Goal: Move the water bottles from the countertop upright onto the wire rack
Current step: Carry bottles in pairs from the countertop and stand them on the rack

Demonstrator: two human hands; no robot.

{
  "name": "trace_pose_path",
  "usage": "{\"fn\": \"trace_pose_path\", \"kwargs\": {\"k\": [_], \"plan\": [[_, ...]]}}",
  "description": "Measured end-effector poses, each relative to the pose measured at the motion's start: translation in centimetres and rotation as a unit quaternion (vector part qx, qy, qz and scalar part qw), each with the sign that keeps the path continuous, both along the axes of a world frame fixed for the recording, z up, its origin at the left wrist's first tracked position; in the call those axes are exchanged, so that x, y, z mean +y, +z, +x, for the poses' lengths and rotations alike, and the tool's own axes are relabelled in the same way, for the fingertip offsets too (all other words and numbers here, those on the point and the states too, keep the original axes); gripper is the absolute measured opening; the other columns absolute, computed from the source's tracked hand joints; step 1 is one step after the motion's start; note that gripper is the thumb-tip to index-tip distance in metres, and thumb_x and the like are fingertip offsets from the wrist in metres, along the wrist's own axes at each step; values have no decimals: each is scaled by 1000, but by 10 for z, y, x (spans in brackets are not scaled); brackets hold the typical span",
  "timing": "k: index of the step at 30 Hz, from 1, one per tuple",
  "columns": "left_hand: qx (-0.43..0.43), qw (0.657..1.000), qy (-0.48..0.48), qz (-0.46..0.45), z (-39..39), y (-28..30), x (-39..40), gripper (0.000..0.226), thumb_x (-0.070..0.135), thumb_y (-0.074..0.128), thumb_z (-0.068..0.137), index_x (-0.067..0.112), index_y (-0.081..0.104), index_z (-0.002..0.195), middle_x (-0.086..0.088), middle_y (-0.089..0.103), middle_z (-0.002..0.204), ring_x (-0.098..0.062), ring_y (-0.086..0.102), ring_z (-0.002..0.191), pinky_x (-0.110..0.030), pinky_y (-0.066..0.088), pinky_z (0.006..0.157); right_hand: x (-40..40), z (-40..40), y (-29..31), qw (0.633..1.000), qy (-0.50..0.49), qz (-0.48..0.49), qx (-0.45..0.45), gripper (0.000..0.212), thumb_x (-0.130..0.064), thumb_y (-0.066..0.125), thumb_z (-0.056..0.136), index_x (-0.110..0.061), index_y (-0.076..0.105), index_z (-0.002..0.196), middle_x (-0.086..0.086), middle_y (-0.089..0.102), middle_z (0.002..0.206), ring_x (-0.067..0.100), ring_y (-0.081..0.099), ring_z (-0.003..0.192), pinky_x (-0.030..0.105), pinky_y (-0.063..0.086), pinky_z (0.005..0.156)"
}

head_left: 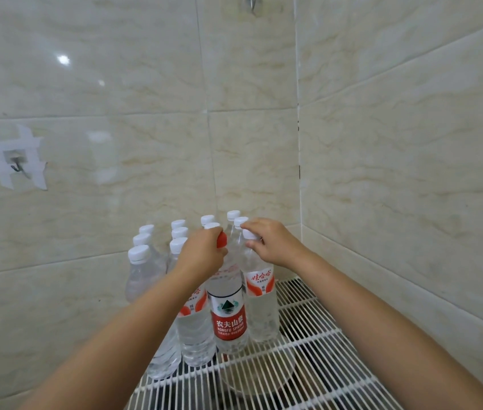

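The wire rack [317, 347] already carries a tight cluster of upright bottles [157, 267] against the tiled wall [397, 143]; I judge this the setting-down step, the row nearly filled. My left hand [202, 255] curls round the neck of the red-capped bottle [228, 315], which stands on the rack's wires; my right hand [270, 241] pinches the top of the white-capped bottle [261, 303] just beside it. Every bottle looks full of clear water. Next, I think, comes letting go gently so neither tips.
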State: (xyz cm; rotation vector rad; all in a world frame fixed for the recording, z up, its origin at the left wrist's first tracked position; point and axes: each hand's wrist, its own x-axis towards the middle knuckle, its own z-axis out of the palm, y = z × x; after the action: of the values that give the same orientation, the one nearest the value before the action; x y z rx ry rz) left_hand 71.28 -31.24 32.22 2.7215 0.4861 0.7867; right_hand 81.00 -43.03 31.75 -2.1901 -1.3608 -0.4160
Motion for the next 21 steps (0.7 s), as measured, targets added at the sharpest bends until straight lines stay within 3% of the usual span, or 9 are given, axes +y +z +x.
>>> {"fn": "trace_pose_path", "kwargs": {"k": [4,8,12,17,21], "plan": [[7,1000,7,26,-3,-2,-4,19,17,50,89,7,52,106,-12,61,103,-20,47,81,-27,37,70,0,2,-2,1000,11,9,27,43,-18,50,90,-11,42,132,12,47,136,25,44,124,34,34,104],[6,1000,0,26,-10,-9,-6,39,22,41,94,10,38,131,-12,51,127,-25,49,111,-29,39,87,-1,3,-12,999,6,-11,47,57,-28,46,92,-19,19,142,7,25,150,23,32,134,36,30,108],[-32,996,9,84,-28,-15,-5,40,20,44,92,14,39,132,-5,45,136,-22,44,120,-32,40,96,0,0,-20,999,-27,-18,32,63,-33,43,92,-23,7,144,5,7,155,24,17,140,40,24,112],[-20,983,50,174,-71,-19,5,36,15,50,87,8,50,123,-12,49,135,-29,42,123,-42,43,92,8,-34,-20,991,-92,5,-97,54,-29,43,91,-9,27,139,13,20,151,31,11,140,43,10,116],[17,979,120,164,-131,-27,31,38,20,48,88,8,48,124,-13,47,135,-29,38,126,-40,36,99,35,-93,-15,991,-60,12,-121,46,-29,43,90,-6,41,130,13,32,146,27,20,138,43,13,115]]}}
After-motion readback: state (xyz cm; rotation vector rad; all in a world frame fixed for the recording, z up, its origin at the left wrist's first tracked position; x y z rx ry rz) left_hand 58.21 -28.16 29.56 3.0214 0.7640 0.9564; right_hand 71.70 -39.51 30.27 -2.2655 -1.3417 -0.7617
